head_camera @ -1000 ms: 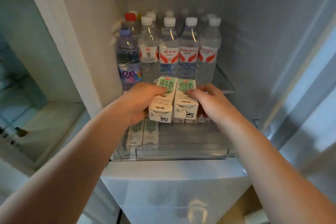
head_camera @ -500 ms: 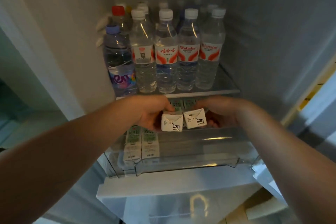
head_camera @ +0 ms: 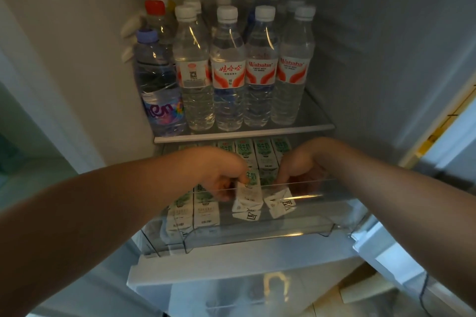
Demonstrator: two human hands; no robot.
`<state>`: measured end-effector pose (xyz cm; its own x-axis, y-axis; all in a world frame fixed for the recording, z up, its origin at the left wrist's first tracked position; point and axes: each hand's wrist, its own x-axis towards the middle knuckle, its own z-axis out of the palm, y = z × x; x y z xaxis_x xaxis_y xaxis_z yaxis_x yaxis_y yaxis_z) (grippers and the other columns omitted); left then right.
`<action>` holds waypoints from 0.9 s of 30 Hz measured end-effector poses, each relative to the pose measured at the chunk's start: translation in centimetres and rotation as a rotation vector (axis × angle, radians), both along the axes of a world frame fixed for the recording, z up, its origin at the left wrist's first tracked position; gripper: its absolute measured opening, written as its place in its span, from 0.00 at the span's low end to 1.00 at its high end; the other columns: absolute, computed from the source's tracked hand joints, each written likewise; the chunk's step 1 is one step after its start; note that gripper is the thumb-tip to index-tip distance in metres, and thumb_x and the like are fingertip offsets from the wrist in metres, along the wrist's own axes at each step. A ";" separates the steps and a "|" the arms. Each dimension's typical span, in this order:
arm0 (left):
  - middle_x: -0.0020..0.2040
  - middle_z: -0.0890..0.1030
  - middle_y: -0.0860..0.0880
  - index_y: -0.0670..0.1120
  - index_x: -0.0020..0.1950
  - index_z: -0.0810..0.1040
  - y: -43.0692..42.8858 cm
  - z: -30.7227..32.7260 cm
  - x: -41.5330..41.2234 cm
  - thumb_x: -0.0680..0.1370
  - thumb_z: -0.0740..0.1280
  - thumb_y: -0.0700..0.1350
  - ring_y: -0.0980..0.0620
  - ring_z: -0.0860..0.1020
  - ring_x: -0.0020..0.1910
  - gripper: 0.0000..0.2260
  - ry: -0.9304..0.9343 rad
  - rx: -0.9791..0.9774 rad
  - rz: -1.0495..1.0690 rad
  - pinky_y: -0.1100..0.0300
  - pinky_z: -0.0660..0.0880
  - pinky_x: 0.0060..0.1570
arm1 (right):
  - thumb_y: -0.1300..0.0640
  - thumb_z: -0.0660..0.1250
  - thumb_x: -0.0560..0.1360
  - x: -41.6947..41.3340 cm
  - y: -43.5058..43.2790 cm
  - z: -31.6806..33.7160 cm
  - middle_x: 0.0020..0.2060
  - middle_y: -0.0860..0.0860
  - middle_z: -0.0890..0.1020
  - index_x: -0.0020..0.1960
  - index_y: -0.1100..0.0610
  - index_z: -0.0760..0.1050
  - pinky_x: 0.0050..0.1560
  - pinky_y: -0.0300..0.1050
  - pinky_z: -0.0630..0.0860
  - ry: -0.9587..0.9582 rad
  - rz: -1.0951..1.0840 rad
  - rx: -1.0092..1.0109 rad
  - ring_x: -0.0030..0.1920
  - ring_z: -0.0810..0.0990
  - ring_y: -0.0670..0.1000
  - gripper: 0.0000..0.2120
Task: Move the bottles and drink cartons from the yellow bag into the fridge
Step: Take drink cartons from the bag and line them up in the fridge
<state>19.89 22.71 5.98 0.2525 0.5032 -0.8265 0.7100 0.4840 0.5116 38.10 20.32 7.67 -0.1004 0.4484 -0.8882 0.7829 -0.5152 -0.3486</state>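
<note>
We are setting cartons into the drawer (head_camera: 257,235): left hand (head_camera: 219,175) pinches the left carton (head_camera: 247,199), right hand (head_camera: 300,168) grips the right carton (head_camera: 279,204). Next, we judge, lay both flat and let go.

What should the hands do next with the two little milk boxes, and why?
Probably lower both a bit and lay them flat in the clear drawer, then let go. The left hand grips the left carton and the right hand grips the right carton, both tilted just behind the drawer's front wall. The spot beneath, beside the lying cartons, looks free.
</note>
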 end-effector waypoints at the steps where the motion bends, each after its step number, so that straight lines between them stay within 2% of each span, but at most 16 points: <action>1: 0.51 0.81 0.42 0.41 0.57 0.73 -0.1 0.0 0.1 0.82 0.61 0.38 0.46 0.79 0.49 0.05 0.016 0.009 -0.019 0.57 0.77 0.46 | 0.59 0.70 0.76 -0.1 0.1 -0.1 0.61 0.60 0.80 0.69 0.63 0.72 0.55 0.47 0.77 -0.014 0.015 -0.008 0.52 0.79 0.56 0.23; 3: 0.50 0.81 0.42 0.40 0.57 0.74 -0.4 -0.4 0.3 0.82 0.60 0.36 0.46 0.80 0.47 0.06 0.043 0.006 -0.044 0.58 0.79 0.43 | 0.60 0.71 0.75 -0.3 0.3 -0.6 0.65 0.61 0.78 0.69 0.62 0.72 0.64 0.52 0.75 -0.041 0.034 -0.017 0.58 0.79 0.58 0.23; 5: 0.51 0.83 0.42 0.39 0.60 0.74 -0.6 -0.9 0.3 0.82 0.60 0.36 0.46 0.83 0.46 0.08 0.038 -0.041 -0.016 0.56 0.81 0.40 | 0.60 0.70 0.76 -0.6 0.3 -1.1 0.65 0.62 0.77 0.68 0.62 0.72 0.65 0.57 0.74 -0.070 0.058 -0.012 0.62 0.79 0.61 0.21; 7: 0.47 0.82 0.41 0.38 0.59 0.74 -0.8 -1.2 0.4 0.82 0.59 0.35 0.46 0.83 0.39 0.08 0.043 -0.072 0.014 0.57 0.81 0.32 | 0.62 0.68 0.77 -0.8 0.2 -1.7 0.63 0.61 0.79 0.67 0.62 0.72 0.64 0.58 0.76 -0.081 0.080 -0.002 0.62 0.80 0.61 0.19; 9: 0.41 0.77 0.43 0.38 0.53 0.72 -0.9 -1.3 0.6 0.83 0.59 0.35 0.49 0.76 0.34 0.04 0.116 -0.025 -0.029 0.59 0.80 0.28 | 0.64 0.68 0.77 -0.8 0.1 -2.2 0.61 0.61 0.80 0.67 0.61 0.72 0.61 0.57 0.78 -0.090 0.075 0.008 0.59 0.82 0.60 0.20; 10: 0.39 0.74 0.43 0.38 0.50 0.72 -0.9 -1.3 0.7 0.83 0.59 0.35 0.50 0.74 0.33 0.04 0.154 0.012 -0.055 0.61 0.79 0.26 | 0.65 0.69 0.76 -0.7 0.2 -2.6 0.60 0.61 0.81 0.67 0.60 0.72 0.58 0.55 0.80 -0.099 0.069 0.025 0.57 0.83 0.58 0.20; 12: 0.39 0.75 0.42 0.38 0.48 0.72 -0.9 -1.4 0.9 0.83 0.60 0.37 0.50 0.75 0.33 0.05 0.220 0.085 -0.129 0.62 0.77 0.24 | 0.66 0.69 0.75 -0.5 0.4 -3.3 0.58 0.59 0.82 0.67 0.58 0.73 0.51 0.50 0.82 -0.121 0.046 0.052 0.53 0.83 0.55 0.21; 13: 0.41 0.78 0.41 0.37 0.48 0.72 -0.9 -1.5 1.0 0.83 0.61 0.39 0.48 0.78 0.36 0.06 0.258 0.132 -0.193 0.60 0.79 0.26 | 0.67 0.69 0.75 -0.5 0.4 -3.4 0.58 0.58 0.82 0.66 0.58 0.74 0.50 0.48 0.82 -0.130 0.038 0.064 0.53 0.83 0.54 0.21; 16: 0.49 0.82 0.40 0.35 0.54 0.75 -0.9 -0.8 0.8 0.81 0.67 0.44 0.43 0.84 0.46 0.11 0.364 0.303 -0.412 0.54 0.83 0.43 | 0.66 0.70 0.74 -0.4 0.5 -3.2 0.60 0.60 0.81 0.65 0.60 0.75 0.60 0.55 0.78 -0.144 0.012 0.070 0.61 0.81 0.58 0.19; 17: 0.50 0.82 0.41 0.36 0.56 0.76 -0.9 -0.3 0.6 0.80 0.68 0.45 0.43 0.84 0.48 0.13 0.391 0.364 -0.477 0.56 0.82 0.44 | 0.64 0.71 0.74 -0.5 0.4 -3.0 0.59 0.60 0.82 0.63 0.60 0.76 0.61 0.56 0.78 -0.161 0.013 0.087 0.60 0.81 0.58 0.18; 19: 0.45 0.81 0.44 0.38 0.55 0.77 -1.0 0.7 0.1 0.78 0.70 0.48 0.46 0.82 0.43 0.13 0.457 0.509 -0.598 0.60 0.77 0.39 | 0.59 0.72 0.75 -0.6 0.3 -2.7 0.57 0.57 0.83 0.63 0.59 0.77 0.60 0.55 0.79 -0.199 0.043 0.111 0.55 0.84 0.56 0.17; 21: 0.39 0.77 0.47 0.40 0.54 0.76 -0.7 1.2 -0.8 0.77 0.72 0.49 0.50 0.76 0.36 0.14 0.494 0.599 -0.642 0.61 0.74 0.36 | 0.57 0.71 0.76 -0.8 0.0 -2.6 0.54 0.55 0.85 0.62 0.57 0.78 0.50 0.47 0.82 -0.201 0.041 0.081 0.45 0.85 0.53 0.15; 23: 0.38 0.75 0.48 0.40 0.59 0.74 -0.3 1.2 -1.9 0.75 0.74 0.50 0.51 0.75 0.35 0.20 0.509 0.583 -0.607 0.60 0.75 0.35 | 0.58 0.70 0.77 -1.0 -0.1 -2.5 0.46 0.55 0.85 0.61 0.57 0.78 0.36 0.41 0.82 -0.213 0.034 0.056 0.34 0.84 0.49 0.13; 24: 0.39 0.75 0.48 0.37 0.59 0.75 -0.1 1.2 -2.6 0.74 0.75 0.50 0.51 0.75 0.35 0.22 0.522 0.561 -0.590 0.60 0.75 0.34 | 0.58 0.69 0.78 -1.2 -0.2 -2.4 0.42 0.54 0.85 0.60 0.58 0.78 0.34 0.41 0.81 -0.222 0.042 0.049 0.31 0.83 0.48 0.11; 25: 0.39 0.76 0.48 0.36 0.57 0.76 0.0 1.2 -3.1 0.73 0.76 0.51 0.51 0.75 0.35 0.22 0.530 0.535 -0.581 0.60 0.75 0.33 | 0.58 0.68 0.79 -1.5 -0.2 -2.2 0.40 0.54 0.84 0.59 0.58 0.78 0.34 0.41 0.81 -0.231 0.056 0.045 0.31 0.83 0.48 0.10; 27: 0.44 0.78 0.47 0.38 0.55 0.77 0.0 1.2 -4.0 0.73 0.75 0.53 0.51 0.76 0.38 0.21 0.546 0.499 -0.582 0.59 0.76 0.36 | 0.58 0.67 0.80 -1.9 -0.2 -2.0 0.44 0.55 0.84 0.60 0.59 0.77 0.41 0.42 0.81 -0.241 0.090 0.047 0.37 0.83 0.50 0.10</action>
<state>15.86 22.72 7.16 0.2170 0.7480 -0.6273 0.9741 -0.2079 0.0891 36.20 20.12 5.69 0.0700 0.4884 -0.8698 0.8881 -0.4276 -0.1686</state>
